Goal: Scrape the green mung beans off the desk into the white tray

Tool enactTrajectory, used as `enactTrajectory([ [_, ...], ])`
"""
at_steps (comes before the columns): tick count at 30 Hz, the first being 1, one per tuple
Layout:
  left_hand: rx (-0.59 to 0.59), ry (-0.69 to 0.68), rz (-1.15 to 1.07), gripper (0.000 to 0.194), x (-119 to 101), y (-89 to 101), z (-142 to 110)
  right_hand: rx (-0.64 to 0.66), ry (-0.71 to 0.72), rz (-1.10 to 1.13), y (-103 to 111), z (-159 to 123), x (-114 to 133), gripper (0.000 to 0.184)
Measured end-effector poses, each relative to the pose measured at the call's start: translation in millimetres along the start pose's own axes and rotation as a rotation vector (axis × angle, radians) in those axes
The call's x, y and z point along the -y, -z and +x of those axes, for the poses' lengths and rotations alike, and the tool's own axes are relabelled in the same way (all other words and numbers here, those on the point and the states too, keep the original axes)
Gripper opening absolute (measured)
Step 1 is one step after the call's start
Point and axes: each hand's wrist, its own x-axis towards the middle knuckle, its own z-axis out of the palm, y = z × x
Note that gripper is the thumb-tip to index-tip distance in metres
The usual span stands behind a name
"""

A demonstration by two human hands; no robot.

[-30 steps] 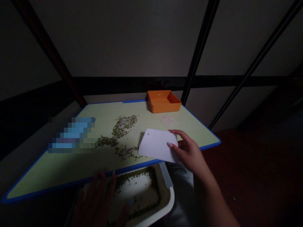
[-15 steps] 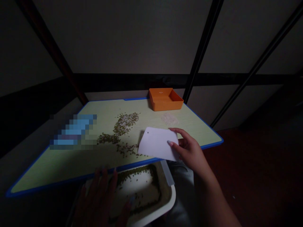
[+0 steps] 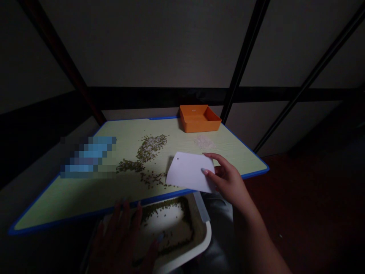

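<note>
My right hand [image 3: 232,184] is closed on the right end of a white scraper [image 3: 189,171], a flat plate with a small hole in one corner. Its lower left edge meets scattered dark green bits [image 3: 154,179] near the tabletop's front edge. Below that edge sits a white container [image 3: 209,234] with more green bits lining its inner sides. Over the container's left part, in shadow, my left hand [image 3: 121,232] has its fingers outstretched and apart. Two denser heaps, a mixed green and whitish pile [image 3: 152,146] and a green pile [image 3: 129,166], lie beyond the scraper.
An orange open box [image 3: 201,125] stands at the tabletop's back right. In front of it lies a small pile of clear whitish pieces [image 3: 204,142]. A pixelated blue object [image 3: 91,156] is at the left. The pale green tabletop [image 3: 71,198] has a blue rim; wall panels rise behind it.
The whole view has shifted very slightly. Both hands, the scraper and the piles hold nearly the same places.
</note>
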Motion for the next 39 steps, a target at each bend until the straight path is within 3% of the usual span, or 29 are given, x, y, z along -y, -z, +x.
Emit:
enactTrajectory([
  [6, 0.031, 0.053, -0.032, 0.075, -2, 0.2, -3, 0.008, -0.004, 0.006, 0, -1, 2, 0.049],
  [16, 0.070, 0.014, 0.037, 0.075, -6, 6.0, 3, 0.010, -0.003, 0.019, 0, 0, 4, 0.049],
  [39, 0.026, 0.015, 0.031, 0.066, -9, 10.2, 10, 0.038, -0.003, 0.059, -2, -1, 3, 0.048],
])
